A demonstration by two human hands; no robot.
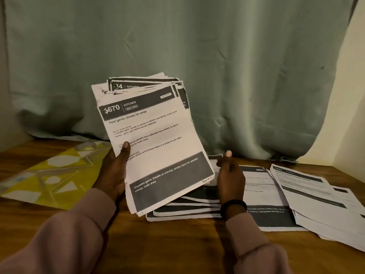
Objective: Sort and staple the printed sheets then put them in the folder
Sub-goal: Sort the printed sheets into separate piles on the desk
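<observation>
Sleeves (65, 240) of a pale sweatshirt fill the near edge at 6 o'clock, and beyond them the wooden table (177, 248) carries everything else. Largest among the task's things is the yellow patterned folder (49, 175), lying flat at 9 o'clock, well apart from the papers. Next comes the loose spread of printed sheets (308, 196) at 3 o'clock, overlapping one another untidily on the wood. At centre, tilted up toward the camera, is the held stack (156, 147), its top page headed 1670; its lower edge rests on or just above more sheets lying flat beneath. Its pages are fanned and misaligned at 12 o'clock, so I judge it light but floppy and slippery sheet against sheet, likely to splay unless squared first. Gripping low on a side edge with a thumb across the face, as now, looks sound; tapping the bottom edge on the table should align it. Left hand (112, 171) grips the stack's left edge, thumb pressed on the front, the other fingers hidden behind the paper. Right hand (230, 175) hovers just beside the stack's lower right corner, fingers loosely curled, holding nothing. No stapler is visible.
</observation>
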